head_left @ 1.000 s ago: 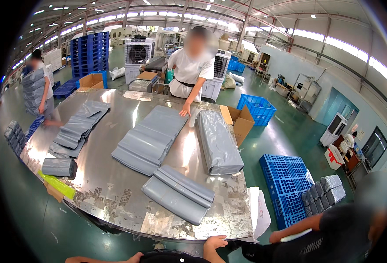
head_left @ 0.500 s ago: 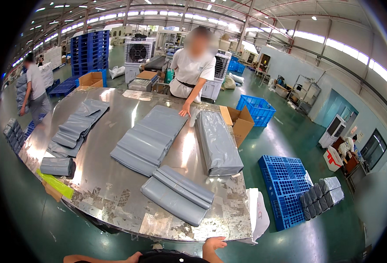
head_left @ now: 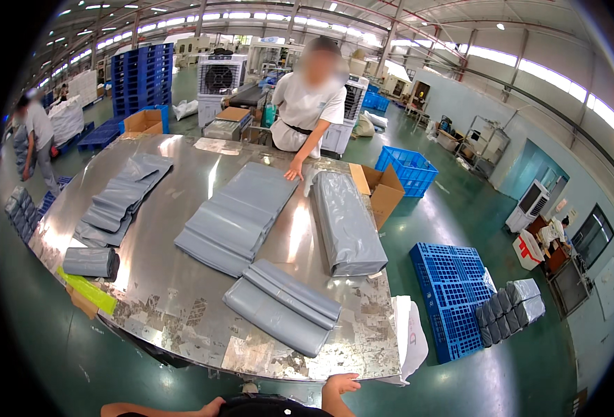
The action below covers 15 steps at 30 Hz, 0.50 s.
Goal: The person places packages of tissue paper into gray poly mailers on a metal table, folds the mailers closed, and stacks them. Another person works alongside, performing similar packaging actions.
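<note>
My right hand (head_left: 341, 383) rests at the near edge of the metal-topped table (head_left: 157, 267), fingers stretched to the right, with nothing in it. Low by my body is my left hand (head_left: 213, 407); its fingers are hidden. Nearest to my hands lies a folded stack of grey plastic bags (head_left: 282, 307). Beyond it, touching or nearly so, is a wider flat stack of grey bags (head_left: 237, 215). A co-worker's hand (head_left: 295, 169) is at that stack's far right corner. To its right stands a long plastic-wrapped bundle (head_left: 348, 226).
More grey bags (head_left: 125, 198) and a rolled bundle (head_left: 88, 263) occupy the table's left, beside a yellow-green sheet (head_left: 88, 290). Right of the table are an open carton (head_left: 388, 198), a blue crate (head_left: 407, 170) and a blue pallet (head_left: 449, 299) with grey bundles (head_left: 512, 313) alongside.
The person at the far left has moved a little further left, carrying a grey bundle. Across the table, the co-worker's hand has shifted slightly. My hands have stayed in place.
</note>
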### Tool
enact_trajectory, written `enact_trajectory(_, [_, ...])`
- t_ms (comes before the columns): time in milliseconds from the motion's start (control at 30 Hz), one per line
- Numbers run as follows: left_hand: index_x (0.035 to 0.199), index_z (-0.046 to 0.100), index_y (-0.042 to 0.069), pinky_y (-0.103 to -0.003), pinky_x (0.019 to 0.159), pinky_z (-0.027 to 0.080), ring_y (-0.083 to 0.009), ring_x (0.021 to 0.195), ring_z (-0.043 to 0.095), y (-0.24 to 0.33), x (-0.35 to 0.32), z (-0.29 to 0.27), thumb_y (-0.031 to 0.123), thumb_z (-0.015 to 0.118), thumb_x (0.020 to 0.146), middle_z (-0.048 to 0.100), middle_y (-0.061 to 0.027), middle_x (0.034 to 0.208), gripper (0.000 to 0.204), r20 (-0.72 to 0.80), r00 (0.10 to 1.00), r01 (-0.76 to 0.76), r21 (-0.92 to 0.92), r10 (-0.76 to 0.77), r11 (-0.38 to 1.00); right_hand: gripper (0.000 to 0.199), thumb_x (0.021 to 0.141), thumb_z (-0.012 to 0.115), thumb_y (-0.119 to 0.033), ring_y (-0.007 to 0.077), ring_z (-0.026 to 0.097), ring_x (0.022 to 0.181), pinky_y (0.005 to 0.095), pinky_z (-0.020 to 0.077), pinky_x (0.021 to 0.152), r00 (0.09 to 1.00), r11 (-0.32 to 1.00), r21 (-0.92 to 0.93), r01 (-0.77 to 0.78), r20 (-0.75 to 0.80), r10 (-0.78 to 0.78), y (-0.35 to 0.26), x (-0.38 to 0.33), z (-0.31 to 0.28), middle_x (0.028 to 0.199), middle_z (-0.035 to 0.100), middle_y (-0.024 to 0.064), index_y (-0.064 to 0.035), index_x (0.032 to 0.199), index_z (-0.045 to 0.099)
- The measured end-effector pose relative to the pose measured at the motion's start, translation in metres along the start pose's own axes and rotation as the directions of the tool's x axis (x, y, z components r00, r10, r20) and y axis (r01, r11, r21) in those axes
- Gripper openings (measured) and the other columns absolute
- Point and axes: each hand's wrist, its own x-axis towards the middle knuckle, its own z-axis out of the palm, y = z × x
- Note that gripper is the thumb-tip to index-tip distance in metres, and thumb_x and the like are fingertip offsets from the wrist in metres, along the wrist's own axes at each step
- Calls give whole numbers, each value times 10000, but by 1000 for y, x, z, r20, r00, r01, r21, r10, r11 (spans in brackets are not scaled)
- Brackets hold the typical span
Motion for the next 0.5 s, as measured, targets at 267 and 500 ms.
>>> enact_trajectory(267, [1023,660,-18,-393,764,523,-273,784,651,-6,0,-3,401,582,775,675,-159,932,493,-5,1000,7,-8,-7,1000,473,1019,347,-439,500,563,901,556,516,742,999,1000,12,14,41,-14,3,2,0,1088,472,300,34,1042,365])
enact_trajectory(500, [1024,659,-22,-394,762,525,-274,785,651,-8,-1,-5,405,587,769,675,-161,933,502,-5,1000,10,-10,-10,1000,485,1022,347,-429,496,548,887,554,498,747,1000,1000,17,16,7,-16,4,5,5,1060,463,312,56,1031,365])
